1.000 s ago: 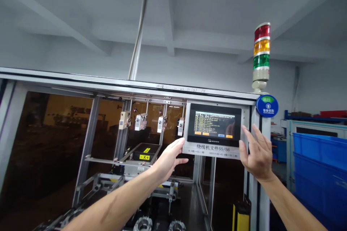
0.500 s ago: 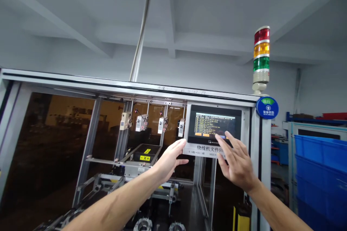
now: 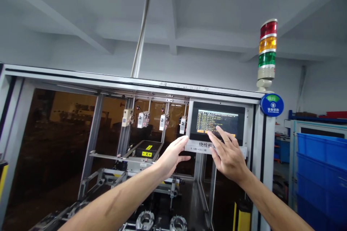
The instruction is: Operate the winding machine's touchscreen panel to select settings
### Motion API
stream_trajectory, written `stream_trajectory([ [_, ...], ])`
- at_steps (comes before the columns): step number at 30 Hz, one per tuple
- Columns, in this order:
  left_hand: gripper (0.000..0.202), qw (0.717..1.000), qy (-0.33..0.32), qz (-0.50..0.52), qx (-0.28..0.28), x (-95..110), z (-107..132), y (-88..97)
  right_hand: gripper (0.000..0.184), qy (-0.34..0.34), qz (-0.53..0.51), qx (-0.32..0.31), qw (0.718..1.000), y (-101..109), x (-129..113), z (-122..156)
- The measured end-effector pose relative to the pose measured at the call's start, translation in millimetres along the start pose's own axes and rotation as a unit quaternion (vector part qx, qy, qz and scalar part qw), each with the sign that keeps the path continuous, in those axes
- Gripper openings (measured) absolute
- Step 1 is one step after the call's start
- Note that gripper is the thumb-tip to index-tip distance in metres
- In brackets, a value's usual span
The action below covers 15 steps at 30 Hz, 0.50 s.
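Both hands up at the touch panel [image 3: 217,122] on the machine frame's right post.

Left to right: tinted guard window [image 3: 56,133], four hanging sensor heads [image 3: 143,119], then left hand [image 3: 172,155], open, fingers flat, holding nothing, tips at the panel's lower-left edge. Right hand [image 3: 227,153] spread, empty, a fingertip on the screen's bottom row, covering the label strip below. Signal tower [image 3: 267,54] above right; blue bins [image 3: 322,166] far right, well apart.

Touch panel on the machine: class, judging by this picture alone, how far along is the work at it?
Done: the touch panel is lit and shows a list. In hand: the right hand has its fingertips at the screen's lower edge, by the orange buttons; the left hand is open at the panel's lower left corner. Left: the list remains on screen.
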<state>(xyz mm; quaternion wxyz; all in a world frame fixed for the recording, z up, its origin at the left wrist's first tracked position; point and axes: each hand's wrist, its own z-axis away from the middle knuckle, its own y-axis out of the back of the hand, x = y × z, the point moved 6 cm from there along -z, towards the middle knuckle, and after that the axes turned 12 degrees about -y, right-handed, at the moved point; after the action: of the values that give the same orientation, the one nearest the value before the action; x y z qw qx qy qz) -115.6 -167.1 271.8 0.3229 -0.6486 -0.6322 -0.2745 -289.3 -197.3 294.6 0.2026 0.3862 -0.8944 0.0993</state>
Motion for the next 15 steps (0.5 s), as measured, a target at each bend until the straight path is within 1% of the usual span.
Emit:
stream_trajectory([
  [4, 0.044, 1.0, -0.003, 0.0, 0.006, 1.2, 1.1, -0.6, 0.05, -0.002, 0.004, -0.006, 1.0, -2.2, 0.4, 1.5],
  [7, 0.043, 0.999, 0.011, 0.009, 0.036, -0.2, 2.8, -1.0, 0.048, -0.005, 0.0, -0.005, 1.0, -5.1, 0.4, 3.1],
  [11, 0.042, 0.999, -0.002, 0.014, 0.045, 3.5, 4.3, -6.5, 0.049, 0.007, 0.002, -0.009, 1.0, -3.9, 0.1, 2.9],
  [13, 0.038, 0.998, 0.009, 0.015, 0.055, 4.3, 5.6, -6.7, 0.052, 0.009, -0.005, 0.01, 1.0, 4.3, 5.0, 2.0],
  [15, 0.037, 0.997, 0.029, 0.014, 0.063, 3.2, 7.0, -5.0, 0.052, -0.006, -0.004, 0.062, 0.998, 17.5, 17.5, 2.6],
])
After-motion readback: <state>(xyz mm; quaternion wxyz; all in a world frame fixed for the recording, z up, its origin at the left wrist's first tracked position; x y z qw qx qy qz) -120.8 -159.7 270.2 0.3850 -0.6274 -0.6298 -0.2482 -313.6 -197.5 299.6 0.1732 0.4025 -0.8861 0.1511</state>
